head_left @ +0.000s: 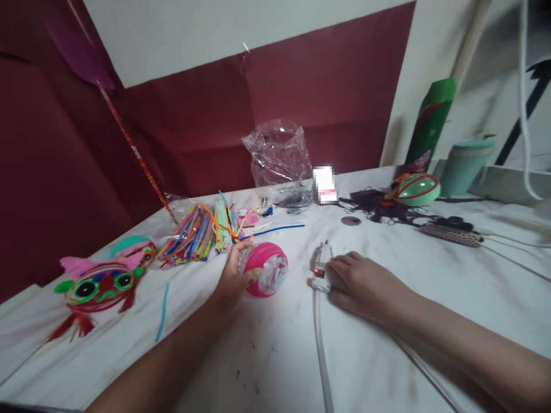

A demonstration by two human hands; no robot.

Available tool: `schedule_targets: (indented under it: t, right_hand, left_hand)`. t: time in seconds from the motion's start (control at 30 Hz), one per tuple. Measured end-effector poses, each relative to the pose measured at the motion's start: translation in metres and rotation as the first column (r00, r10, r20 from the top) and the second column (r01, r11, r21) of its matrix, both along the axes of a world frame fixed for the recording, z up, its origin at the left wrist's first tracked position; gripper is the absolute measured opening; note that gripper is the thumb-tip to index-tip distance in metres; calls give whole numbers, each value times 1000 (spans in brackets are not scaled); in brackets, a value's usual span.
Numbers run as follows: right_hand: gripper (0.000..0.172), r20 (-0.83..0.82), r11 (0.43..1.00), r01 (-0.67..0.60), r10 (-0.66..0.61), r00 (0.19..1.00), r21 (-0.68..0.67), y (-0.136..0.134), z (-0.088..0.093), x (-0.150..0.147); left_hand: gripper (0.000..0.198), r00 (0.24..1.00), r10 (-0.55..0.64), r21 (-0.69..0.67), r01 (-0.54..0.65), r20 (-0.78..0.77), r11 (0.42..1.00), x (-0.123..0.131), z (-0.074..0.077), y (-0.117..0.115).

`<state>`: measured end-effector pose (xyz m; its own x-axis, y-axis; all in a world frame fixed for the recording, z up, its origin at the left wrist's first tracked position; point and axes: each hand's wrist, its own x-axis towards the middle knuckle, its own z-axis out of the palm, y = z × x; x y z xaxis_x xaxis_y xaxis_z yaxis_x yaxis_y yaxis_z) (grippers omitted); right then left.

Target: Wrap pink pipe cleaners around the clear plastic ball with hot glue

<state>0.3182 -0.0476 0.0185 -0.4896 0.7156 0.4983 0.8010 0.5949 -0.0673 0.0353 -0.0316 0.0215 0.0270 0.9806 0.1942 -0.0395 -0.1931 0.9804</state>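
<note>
My left hand is closed around a pink ribbed lantern-like ball, with its thumb across the front. Crinkled clear plastic shows at both ends of the ball. To the right, my right hand rests low over the table, its fingers closed on a white glue gun. The gun's nozzle points away from me and a small orange-red light shows on its body. From its near end a white cord runs toward me. Part of the right fingers is hidden behind the hand and the gun.
Colourful pipe cleaners lie in bundles behind the left hand. At left sits a decorated animal-face lantern. A clear plastic bag stands at the back. Purple threads, a green balloon-like piece and a teal cup are at right.
</note>
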Motion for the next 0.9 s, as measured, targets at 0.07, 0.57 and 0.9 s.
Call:
schedule_targets:
  t: [0.07,0.57,0.9]
  right_hand:
    - [11,50,998,61,-59,997,-34,-3,-6,-3]
    - [24,-170,960,239,-263,950,-147,-6,-4,4]
    - [45,-670,798,-54,-464,580,-600,-34,19,-13]
  left_hand:
    - [65,999,43,4,-43,19,999,-1,-1,1]
    - [72,997,-10,58,15,-82,998,-10,-12,10]
    - [76,996,-55,100,62,-67,993,-6,-19,12]
